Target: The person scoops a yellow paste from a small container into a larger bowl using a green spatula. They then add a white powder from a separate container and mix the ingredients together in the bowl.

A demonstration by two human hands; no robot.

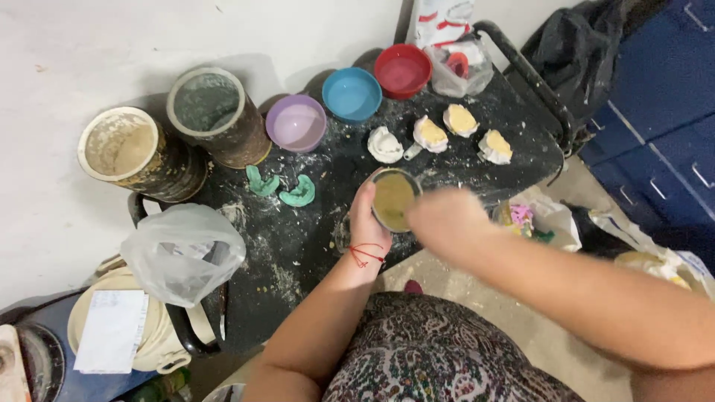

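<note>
Over black table (313, 246): left hand (369, 219) gripping mixing bowl (393, 199); right hand (447, 222) blurring, grip unclear; yellow mix risking slopping onto green trays (287, 190).

1. I have one view only, from the camera worn on the person's head.
2. It looks steeply down over the chest and forearms onto the black cart top (313, 246).
3. It sits close: the arms fill the lower frame, the right one blurred.
4. The white wall (97, 45) runs along the top left, blue cabinets (663, 126) on the right.
</note>
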